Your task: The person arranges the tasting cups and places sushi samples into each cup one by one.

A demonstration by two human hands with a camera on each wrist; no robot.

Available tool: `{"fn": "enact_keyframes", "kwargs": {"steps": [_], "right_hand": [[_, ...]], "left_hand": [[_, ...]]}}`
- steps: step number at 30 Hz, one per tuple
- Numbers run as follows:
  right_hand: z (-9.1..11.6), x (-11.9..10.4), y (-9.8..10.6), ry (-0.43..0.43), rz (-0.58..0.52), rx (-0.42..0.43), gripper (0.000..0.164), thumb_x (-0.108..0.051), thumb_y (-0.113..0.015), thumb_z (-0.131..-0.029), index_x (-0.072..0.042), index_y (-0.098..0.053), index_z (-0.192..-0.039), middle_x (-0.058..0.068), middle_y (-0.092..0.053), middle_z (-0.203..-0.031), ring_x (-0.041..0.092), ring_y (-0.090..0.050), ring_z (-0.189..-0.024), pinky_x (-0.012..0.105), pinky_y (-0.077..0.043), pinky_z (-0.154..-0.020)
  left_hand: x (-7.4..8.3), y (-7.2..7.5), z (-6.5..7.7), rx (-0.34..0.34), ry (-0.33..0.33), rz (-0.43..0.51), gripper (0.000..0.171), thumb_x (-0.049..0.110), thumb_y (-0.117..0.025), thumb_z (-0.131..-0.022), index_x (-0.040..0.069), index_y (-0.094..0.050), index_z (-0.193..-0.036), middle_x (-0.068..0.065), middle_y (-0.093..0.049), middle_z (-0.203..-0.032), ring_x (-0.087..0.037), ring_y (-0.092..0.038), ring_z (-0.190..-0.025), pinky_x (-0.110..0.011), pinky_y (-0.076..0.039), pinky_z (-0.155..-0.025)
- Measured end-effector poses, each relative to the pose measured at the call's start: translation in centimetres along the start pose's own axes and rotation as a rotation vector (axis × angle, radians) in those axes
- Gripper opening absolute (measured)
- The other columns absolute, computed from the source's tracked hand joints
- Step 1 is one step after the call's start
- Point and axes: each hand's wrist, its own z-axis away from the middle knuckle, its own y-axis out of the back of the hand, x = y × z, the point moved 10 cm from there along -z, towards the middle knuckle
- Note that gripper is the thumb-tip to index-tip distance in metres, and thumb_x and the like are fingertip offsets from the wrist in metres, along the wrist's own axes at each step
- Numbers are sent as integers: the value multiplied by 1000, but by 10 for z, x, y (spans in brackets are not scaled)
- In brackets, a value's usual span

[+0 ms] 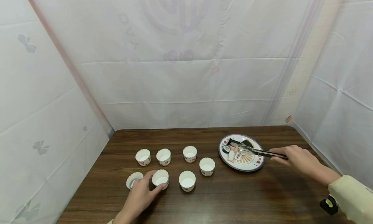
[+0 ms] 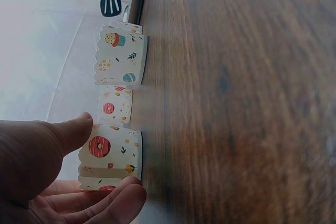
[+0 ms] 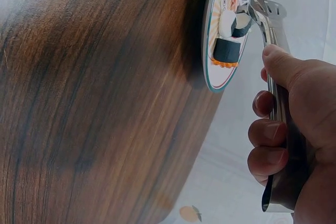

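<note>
My left hand (image 1: 141, 192) holds a white paper baking cup (image 1: 160, 177) upright on the table, thumb at one side and fingers at the other. Donut prints decorate that cup's wall in the left wrist view. Over at the right, my right hand (image 1: 300, 159) grips metal food tongs (image 1: 262, 152) by the handles. Their slotted head (image 3: 266, 8) reaches over a round printed plate (image 1: 246, 167), among sushi pieces (image 3: 227, 50) wrapped in black seaweed. I cannot tell whether the tongs pinch a piece.
Several more baking cups stand around the held one, including a cup (image 1: 187, 181) to its right and a cup (image 1: 207, 166) near the plate. Another cup (image 1: 135, 179) is partly hidden behind my left hand. White cloth (image 1: 186, 88) hangs around the brown table (image 1: 227, 198).
</note>
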Motion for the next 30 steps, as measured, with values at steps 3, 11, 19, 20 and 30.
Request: {"fn": "enact_keyframes", "kwargs": {"steps": [3, 11, 19, 20, 30], "right_hand": [[0, 1, -1, -7, -1, 1, 44, -48, -73, -93, -14, -77, -122, 7, -77, -105, 15, -67, -78, 34, -42, -52], [1, 3, -9, -7, -3, -6, 47, -43, -76, -92, -10, -74, -125, 11, -77, -108, 20, -70, -82, 34, -42, -53], [3, 5, -13, -5, -2, -9, 50, -42, -77, -91, -8, -72, -128, 14, -76, -112, 32, -73, -90, 34, -43, -51], [3, 6, -13, -3, -2, -6, 50, -42, -77, -91, -8, -72, -128, 14, -76, -112, 32, -73, -90, 34, -43, -50], [3, 9, -15, -17, 20, 6, 53, -42, -78, -90, -7, -71, -129, 17, -74, -113, 29, -71, -83, 31, -39, -47]], "left_hand": [[0, 0, 0, -1, 2, 3, 54, 30, -89, -82, 5, -68, -125, -10, -76, -108, -28, -73, -98, -47, -56, -82], [-1, 0, 2, -14, 11, 9, 54, 30, -89, -82, 4, -67, -125, -12, -75, -110, -28, -73, -99, -47, -57, -82], [-2, 0, 2, -13, 15, 14, 55, 31, -89, -82, 4, -67, -125, -12, -75, -110, -28, -72, -100, -47, -57, -82], [-2, 0, 2, -13, 16, 13, 55, 31, -89, -82, 4, -67, -125, -12, -75, -110, -27, -72, -100, -47, -57, -82], [1, 1, 1, -8, 13, 11, 54, 30, -89, -82, 4, -68, -125, -11, -76, -107, -25, -73, -95, -45, -57, -79]]}}
